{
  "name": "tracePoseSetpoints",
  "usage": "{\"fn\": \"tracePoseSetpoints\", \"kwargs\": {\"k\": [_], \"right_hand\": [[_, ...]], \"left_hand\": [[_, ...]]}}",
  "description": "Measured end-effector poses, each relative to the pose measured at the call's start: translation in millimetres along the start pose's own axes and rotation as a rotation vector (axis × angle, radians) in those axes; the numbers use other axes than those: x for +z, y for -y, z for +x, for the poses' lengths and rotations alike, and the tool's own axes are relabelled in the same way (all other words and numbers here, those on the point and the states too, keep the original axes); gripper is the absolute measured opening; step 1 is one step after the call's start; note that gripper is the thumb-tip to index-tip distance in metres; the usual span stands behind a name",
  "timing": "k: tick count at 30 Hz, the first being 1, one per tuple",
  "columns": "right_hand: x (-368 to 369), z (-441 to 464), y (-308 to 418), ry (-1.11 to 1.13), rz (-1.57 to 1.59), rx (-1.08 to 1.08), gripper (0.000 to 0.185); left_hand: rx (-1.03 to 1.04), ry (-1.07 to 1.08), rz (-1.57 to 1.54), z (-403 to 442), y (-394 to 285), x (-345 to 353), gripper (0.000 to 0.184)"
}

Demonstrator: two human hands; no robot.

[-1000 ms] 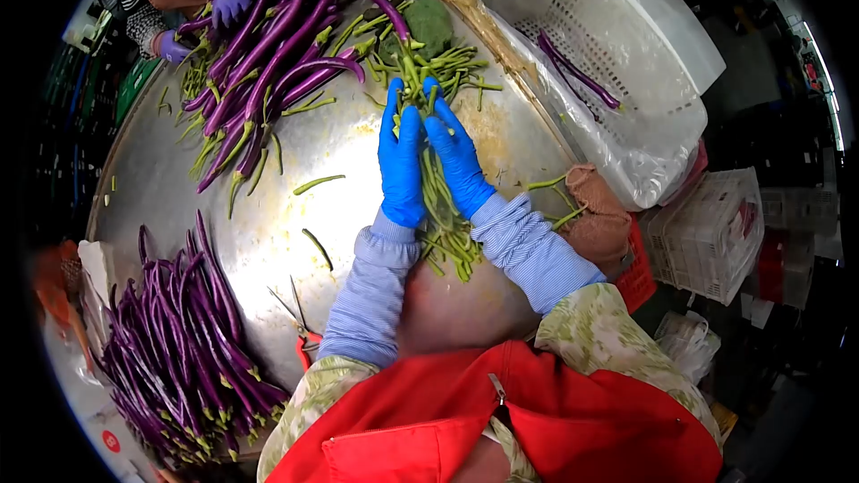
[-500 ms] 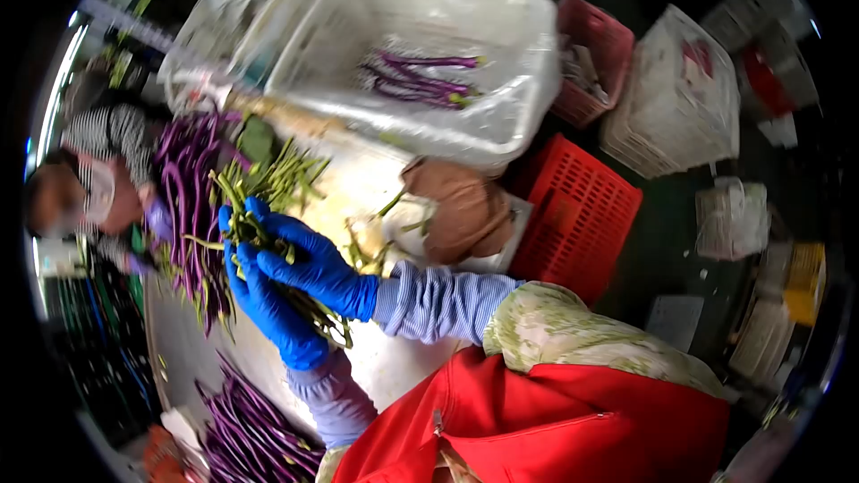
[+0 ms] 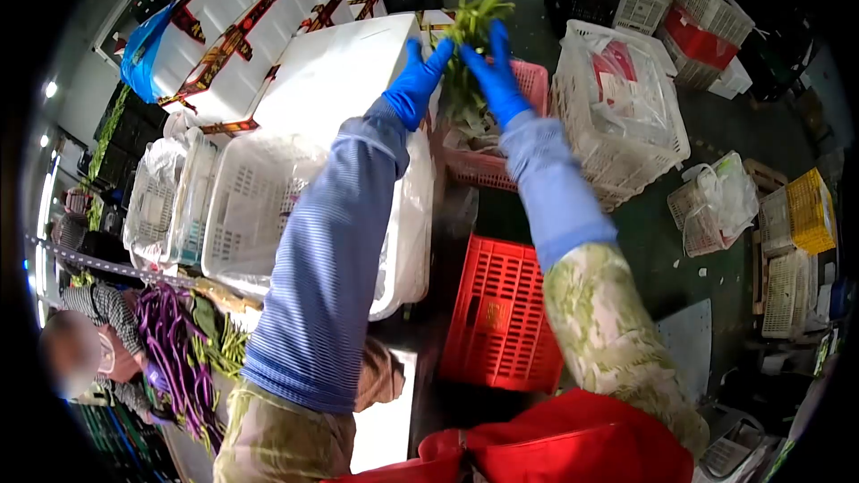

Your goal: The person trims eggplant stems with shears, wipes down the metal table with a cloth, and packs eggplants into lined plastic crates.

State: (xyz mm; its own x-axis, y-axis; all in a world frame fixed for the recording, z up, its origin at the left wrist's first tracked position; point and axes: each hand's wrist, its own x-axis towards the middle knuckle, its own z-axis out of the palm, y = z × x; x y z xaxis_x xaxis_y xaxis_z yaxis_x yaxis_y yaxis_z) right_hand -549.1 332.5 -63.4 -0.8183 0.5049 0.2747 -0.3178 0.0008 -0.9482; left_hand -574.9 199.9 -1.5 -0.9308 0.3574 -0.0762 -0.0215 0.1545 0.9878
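Observation:
Both my hands wear blue gloves and reach far forward over a pink crate [image 3: 483,168]. A loose bunch of green stalks [image 3: 469,31] is between them, above the crate. On its left side is my left hand [image 3: 417,85], thumb and fingers spread. My right hand [image 3: 495,76] is at its right side, fingers stretched out and apart. Whether the fingers still touch the stalks is hard to tell. Below the bunch, clear plastic and pale contents show in the crate.
A white foam box [image 3: 335,67] stands left of my hands, near a white basket [image 3: 246,201] lined with plastic. Right are stacked white crates [image 3: 617,161]; nearer, a red crate [image 3: 501,313]. Another person [image 3: 112,340] stands at far left by long purple vegetables [image 3: 170,331].
My hands have moved from the table to the far pink crate, carrying the green stalks. Closed around the stalks before, their fingers are now spread. The view has turned right.

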Motion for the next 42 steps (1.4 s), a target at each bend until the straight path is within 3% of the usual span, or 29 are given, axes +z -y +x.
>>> {"fn": "tracePoseSetpoints", "kwargs": {"k": [1, 3, 4, 6, 8, 11, 13, 15, 16, 17, 19, 21, 23, 25, 27, 31, 33, 34, 35, 37, 39, 42], "right_hand": [[-47.3, 42.5, -68.3, -0.039, -0.300, 0.257, 0.089], [-110.8, 45.0, -120.8, -0.011, -0.425, 0.428, 0.080], [-141.8, 45.8, -145.1, 0.012, -0.488, 0.513, 0.076], [-150.8, 1.9, -153.9, -0.125, -0.167, 0.472, 0.057], [-149.3, -45.2, -174.8, -0.151, -0.138, 0.351, 0.043], [-122.8, -151.4, -192.7, -0.020, -0.065, 0.396, 0.040], [-73.3, -215.1, -106.4, 0.174, -0.025, 0.388, 0.045], [-9.6, -268.3, -3.4, 0.296, 0.016, 0.350, 0.050], [13.6, -302.5, 20.8, 0.414, 0.044, 0.322, 0.050], [37.4, -337.2, 44.0, 0.526, 0.062, 0.291, 0.051], [79.2, -399.8, 79.5, 0.991, -0.042, -0.048, 0.060], [145.1, -425.7, 86.0, 1.298, -0.236, -0.197, 0.079], [184.2, -475.5, 94.3, 1.487, -0.646, -0.635, 0.099], [216.0, -502.2, 63.8, 1.670, -0.826, -0.748, 0.107], [258.5, -500.0, 44.0, 1.597, -0.884, -0.891, 0.110], [369.3, -465.2, -2.1, 1.389, -0.636, -0.807, 0.110], [426.9, -443.1, -32.2, 1.336, -0.592, -0.653, 0.106], [449.0, -434.6, -55.2, 1.242, -0.536, -0.690, 0.099], [463.3, -431.3, -56.9, 1.270, -0.650, -0.661, 0.097], [481.1, -428.3, -60.6, 1.318, -0.893, -0.585, 0.093], [476.1, -438.3, -77.8, 1.317, -0.772, -0.554, 0.078], [447.1, -472.2, -33.4, 1.342, -0.496, -0.359, 0.057]], "left_hand": [[0.054, -0.039, 0.140, 29.0, 21.9, -4.5, 0.087], [0.214, -0.034, 0.021, 42.8, 53.8, -24.3, 0.077], [0.190, -0.020, -0.024, 4.9, 36.5, -33.7, 0.067], [0.182, 0.009, -0.073, -73.6, 15.8, -60.2, 0.052], [0.246, -0.025, -0.031, -138.0, 29.8, -110.3, 0.044], [0.317, -0.405, 0.202, -274.5, 46.4, -185.3, 0.044], [0.267, -0.718, 0.142, -373.1, 53.7, -229.5, 0.045], [0.227, -0.916, 0.299, -465.2, 81.8, -248.2, 0.052], [0.055, -0.888, 0.551, -510.8, 97.6, -248.8, 0.058], [0.007, -0.851, 0.642, -554.9, 119.6, -244.1, 0.067], [-0.209, -0.779, 0.832, -623.4, 156.9, -211.0, 0.088], [-0.405, -0.731, 0.950, -626.3, 181.3, -188.5, 0.113], [-0.536, -0.769, 1.040, -639.7, 209.3, -179.9, 0.116], [-0.617, -0.826, 0.970, -629.1, 222.2, -188.9, 0.119], [-0.515, -0.928, 0.901, -609.2, 227.1, -214.1, 0.120], [-0.461, -1.043, 0.906, -572.6, 221.5, -288.6, 0.121], [-0.417, -1.103, 0.885, -564.5, 227.3, -324.7, 0.122], [-0.436, -1.124, 0.888, -561.0, 232.8, -342.3, 0.124], [-0.491, -1.137, 0.871, -558.3, 237.6, -359.6, 0.123], [-0.512, -1.158, 0.829, -553.6, 248.1, -391.5, 0.120], [-0.506, -1.125, 0.812, -540.4, 258.2, -412.6, 0.110], [-0.334, -1.207, 0.831, -511.8, 270.2, -409.7, 0.086]]}}
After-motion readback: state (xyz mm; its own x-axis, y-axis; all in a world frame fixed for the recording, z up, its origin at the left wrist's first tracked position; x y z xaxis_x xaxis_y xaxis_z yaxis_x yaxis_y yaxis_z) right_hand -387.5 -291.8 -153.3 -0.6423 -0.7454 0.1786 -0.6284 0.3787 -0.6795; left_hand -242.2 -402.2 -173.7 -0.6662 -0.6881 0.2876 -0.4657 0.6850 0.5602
